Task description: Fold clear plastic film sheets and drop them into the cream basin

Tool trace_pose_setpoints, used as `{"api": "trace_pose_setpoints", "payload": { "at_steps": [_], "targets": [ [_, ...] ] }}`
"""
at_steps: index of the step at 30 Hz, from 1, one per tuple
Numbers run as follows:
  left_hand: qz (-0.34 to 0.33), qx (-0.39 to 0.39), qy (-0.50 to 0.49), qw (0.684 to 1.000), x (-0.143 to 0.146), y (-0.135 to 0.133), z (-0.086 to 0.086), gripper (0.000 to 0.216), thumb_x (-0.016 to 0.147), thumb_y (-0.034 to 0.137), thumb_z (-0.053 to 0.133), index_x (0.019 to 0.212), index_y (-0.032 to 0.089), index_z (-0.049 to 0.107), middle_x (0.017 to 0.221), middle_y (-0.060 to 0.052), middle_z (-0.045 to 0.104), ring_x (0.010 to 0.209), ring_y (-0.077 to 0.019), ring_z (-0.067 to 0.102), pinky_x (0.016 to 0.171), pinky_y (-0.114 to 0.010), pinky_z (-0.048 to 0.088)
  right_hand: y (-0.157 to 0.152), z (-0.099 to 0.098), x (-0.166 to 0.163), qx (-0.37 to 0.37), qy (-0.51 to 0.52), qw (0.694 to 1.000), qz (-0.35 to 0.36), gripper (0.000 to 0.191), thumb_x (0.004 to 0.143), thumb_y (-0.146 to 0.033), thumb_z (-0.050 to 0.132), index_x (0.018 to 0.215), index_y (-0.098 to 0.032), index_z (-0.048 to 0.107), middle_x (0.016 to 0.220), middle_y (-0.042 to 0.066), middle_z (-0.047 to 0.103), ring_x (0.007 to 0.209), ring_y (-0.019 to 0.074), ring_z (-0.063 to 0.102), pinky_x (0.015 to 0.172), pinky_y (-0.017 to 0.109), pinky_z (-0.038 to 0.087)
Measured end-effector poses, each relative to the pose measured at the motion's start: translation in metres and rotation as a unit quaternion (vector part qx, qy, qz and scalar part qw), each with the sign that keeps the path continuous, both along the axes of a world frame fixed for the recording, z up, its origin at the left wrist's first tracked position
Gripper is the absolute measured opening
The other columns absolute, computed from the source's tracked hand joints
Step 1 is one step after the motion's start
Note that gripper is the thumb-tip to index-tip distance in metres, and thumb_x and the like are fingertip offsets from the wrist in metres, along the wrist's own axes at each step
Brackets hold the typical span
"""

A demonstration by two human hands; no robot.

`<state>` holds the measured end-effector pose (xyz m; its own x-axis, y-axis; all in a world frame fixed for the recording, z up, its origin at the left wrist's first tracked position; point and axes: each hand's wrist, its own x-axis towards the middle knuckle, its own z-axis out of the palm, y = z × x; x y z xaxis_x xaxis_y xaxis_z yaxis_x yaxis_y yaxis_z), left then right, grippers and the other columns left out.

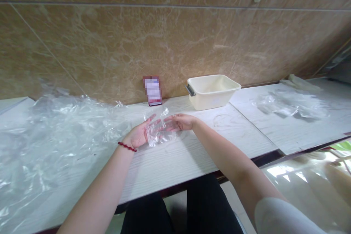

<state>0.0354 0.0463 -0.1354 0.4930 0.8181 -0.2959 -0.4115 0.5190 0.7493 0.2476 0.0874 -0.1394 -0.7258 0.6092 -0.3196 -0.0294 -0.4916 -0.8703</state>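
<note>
Right now we've got a small clear bag (160, 133) between both hands, low over the desk (170, 164). Left hand (139, 136) lies palm up, fingers spread wide, bag resting on it; right hand (183, 121) has fingers nearly straight w/ tips on the bag's edge, can't tell if it pinches. Plastic film heap (55, 131) sits left, cream tub (212, 89) behind.

I count one clear bag (160, 131), one cream basin (212, 97), one phone (153, 91), one red bracelet (127, 147) and two plastic-film heaps: left heap (55, 128), right heap (290, 104).
</note>
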Motion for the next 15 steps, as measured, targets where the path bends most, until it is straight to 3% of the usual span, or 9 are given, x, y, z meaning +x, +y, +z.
{"api": "trace_pose_setpoints", "payload": {
  "at_steps": [3, 8, 11, 15],
  "targets": [
    [-0.001, 0.000, 0.019, 1.000, 0.001, 0.003, -0.006, 0.042, 0.079, 0.026, 0.044, 0.120, 0.034, 0.034, 0.116, -0.005, 0.048, 0.100, -0.0263, 0.050, 0.077, -0.048, 0.042, -0.001, -0.010, -0.004, 0.014, -0.023, 0.999, -0.039, 0.016, 0.072, -0.015, 0.057, 0.088, -0.013, 0.055, 0.076, 0.003, 0.063, 0.066, 0.0101, 0.061, 0.058, 0.018, 0.049],
    [0.007, 0.013, 0.037, 0.999, 0.001, 0.006, -0.012, 0.051, 0.076, 0.016, 0.048, 0.122, 0.030, 0.032, 0.117, -0.006, 0.049, 0.098, -0.0233, 0.052, 0.078, -0.042, 0.045, 0.000, -0.016, -0.008, 0.000, -0.003, 0.995, -0.104, 0.011, 0.072, -0.013, 0.057, 0.083, -0.013, 0.055, 0.070, 0.002, 0.062, 0.062, 0.0085, 0.060, 0.060, 0.019, 0.050],
    [0.023, 0.029, 0.061, 0.997, -0.002, 0.007, -0.015, 0.052, 0.073, 0.005, 0.046, 0.118, 0.029, 0.038, 0.113, -0.004, 0.052, 0.097, -0.0214, 0.052, 0.078, -0.039, 0.045, 0.002, -0.017, -0.009, -0.002, -0.005, 0.994, -0.111, 0.011, 0.072, -0.012, 0.056, 0.083, -0.013, 0.055, 0.070, 0.002, 0.061, 0.062, 0.0090, 0.060, 0.060, 0.020, 0.051],
    [0.053, 0.062, 0.080, 0.993, -0.006, 0.010, -0.018, 0.044, 0.074, 0.004, 0.045, 0.113, 0.024, 0.046, 0.105, -0.006, 0.057, 0.090, -0.0197, 0.056, 0.074, -0.036, 0.048, 0.002, -0.017, -0.008, 0.010, -0.011, 0.994, -0.106, 0.014, 0.076, -0.012, 0.051, 0.089, -0.014, 0.055, 0.070, 0.002, 0.062, 0.063, 0.0086, 0.061, 0.059, 0.019, 0.050]
  ]
}}
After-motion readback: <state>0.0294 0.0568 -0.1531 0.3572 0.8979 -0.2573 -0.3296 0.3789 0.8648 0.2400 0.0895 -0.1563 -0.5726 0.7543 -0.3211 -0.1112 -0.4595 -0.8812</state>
